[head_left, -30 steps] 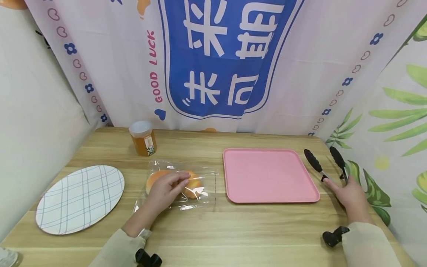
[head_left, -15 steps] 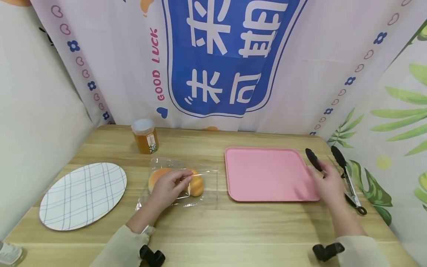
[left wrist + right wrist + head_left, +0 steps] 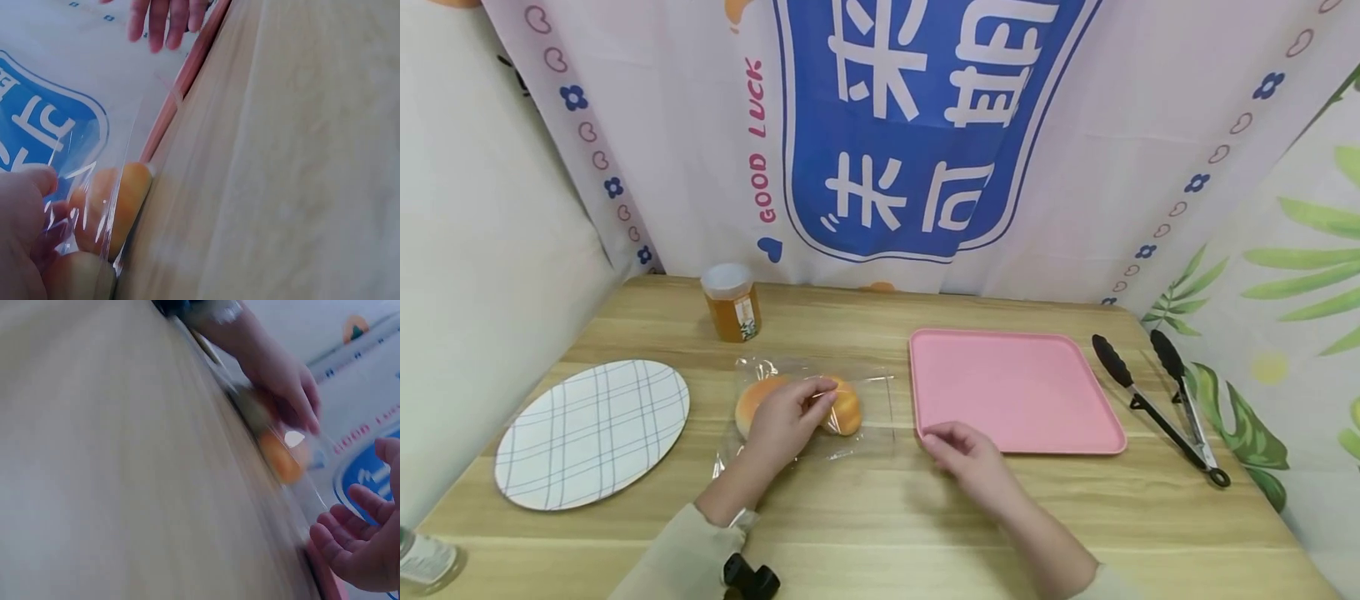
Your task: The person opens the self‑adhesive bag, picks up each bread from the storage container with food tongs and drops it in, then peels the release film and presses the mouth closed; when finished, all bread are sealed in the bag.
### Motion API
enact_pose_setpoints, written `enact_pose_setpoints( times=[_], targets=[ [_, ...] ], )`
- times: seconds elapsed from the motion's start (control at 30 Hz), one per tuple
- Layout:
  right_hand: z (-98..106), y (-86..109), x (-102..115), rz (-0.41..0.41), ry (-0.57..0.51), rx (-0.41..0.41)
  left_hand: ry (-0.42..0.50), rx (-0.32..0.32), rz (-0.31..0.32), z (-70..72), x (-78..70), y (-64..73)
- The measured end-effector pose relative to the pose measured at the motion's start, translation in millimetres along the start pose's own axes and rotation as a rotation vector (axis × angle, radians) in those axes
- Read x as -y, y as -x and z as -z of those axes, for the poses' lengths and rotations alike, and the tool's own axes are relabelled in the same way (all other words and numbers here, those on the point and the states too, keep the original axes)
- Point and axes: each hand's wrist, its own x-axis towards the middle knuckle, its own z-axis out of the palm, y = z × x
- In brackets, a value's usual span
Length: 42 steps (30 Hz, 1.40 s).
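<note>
Two bread rolls lie inside a clear plastic bag [image 3: 877,408] left of the table's middle: a smooth golden one [image 3: 758,398] and a segmented orange one [image 3: 846,408]. My left hand [image 3: 782,423] is over the bag, pinching its film between thumb and fingers above the rolls, and it hides part of both. In the left wrist view the film [image 3: 94,150] rises beside the thumb. My right hand [image 3: 973,468] holds nothing; its fingers are loosely bent near the front left corner of a pink tray [image 3: 1015,392]. The right wrist view shows those fingers [image 3: 350,531] spread apart.
Black-tipped tongs [image 3: 1172,429] lie spread at the right of the tray. On the left is an oval checked plate [image 3: 591,433], and a lidded amber jar [image 3: 730,304] stands behind the bag. A clear bottle [image 3: 426,558] sits at the near left edge.
My right hand has left the tongs at the far right and moved left across the tray to its front left corner. The left hand has stayed over the bag.
</note>
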Motion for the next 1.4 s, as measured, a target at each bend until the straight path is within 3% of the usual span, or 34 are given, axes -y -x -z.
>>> enact_pose_setpoints(
  times=[0.17,0.27,0.57,0.83,0.97,1.1,1.27,1.4],
  targets=[
    [-32,-0.7,-3,-0.118,-0.192,0.187,-0.011,-0.033,0.048,-3.2,-5.5,0.3],
    [-46,-6.6,-2,-0.169,-0.285,0.224,-0.011,-0.037,0.077,-4.6,-9.2,1.4],
    [-70,-26.0,0,-0.234,-0.413,0.123,-0.017,-0.034,0.133,-7.2,-18.6,4.7],
    [-76,-30.8,1,-0.261,-0.461,0.049,-0.007,0.072,0.192,4.1,-27.8,1.6],
    [-75,-30.7,1,-0.258,-0.465,0.039,-0.043,0.128,0.182,19.4,-29.3,-18.0],
    [-74,-30.9,0,-0.253,-0.469,0.034,-0.106,0.242,0.201,25.6,-24.1,-51.7],
    [-74,-31.2,0,-0.249,-0.479,0.039,-0.13,0.437,0.229,12.3,-10.4,-89.3],
    [-75,-31.6,-1,-0.254,-0.486,0.04,-0.089,0.551,0.273,-0.9,-1.1,-103.3]
  ],
)
